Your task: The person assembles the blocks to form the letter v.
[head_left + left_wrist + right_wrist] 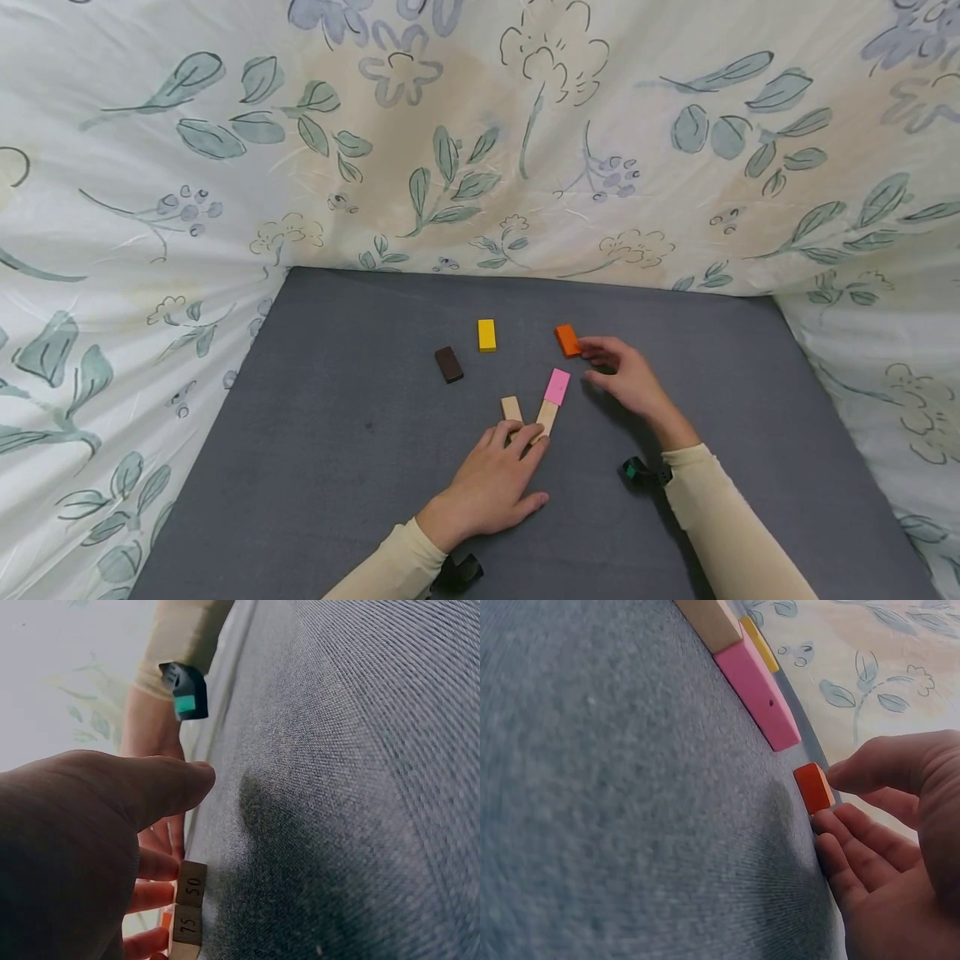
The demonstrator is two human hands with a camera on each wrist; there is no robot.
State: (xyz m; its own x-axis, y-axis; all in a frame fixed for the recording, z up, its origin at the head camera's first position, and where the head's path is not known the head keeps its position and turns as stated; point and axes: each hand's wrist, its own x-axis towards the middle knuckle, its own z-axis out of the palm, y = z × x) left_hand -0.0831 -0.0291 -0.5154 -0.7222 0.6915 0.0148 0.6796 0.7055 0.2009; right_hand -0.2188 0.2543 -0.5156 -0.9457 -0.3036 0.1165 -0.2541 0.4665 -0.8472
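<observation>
My left hand [491, 483] lies palm down with fingers extended, its fingertips on two plain wooden blocks. One plain block [512, 407] is partly covered by the fingers; the other plain block [548, 413] meets a pink block [557, 387] end to end, both slanting up and right. The left wrist view shows blocks printed "50" [193, 884] and "75" [187, 924] at the fingertips. My right hand [630, 379] is at the orange block [567, 341], fingertips at its right edge. Its thumb stands apart from the block in the head view, fingers loosely bent.
A yellow block [487, 336] and a dark brown block [448, 365] lie farther back, left of the orange one. Everything sits on a grey cloth surface [337, 483]. Patterned white fabric [450, 200] hangs behind and at both sides.
</observation>
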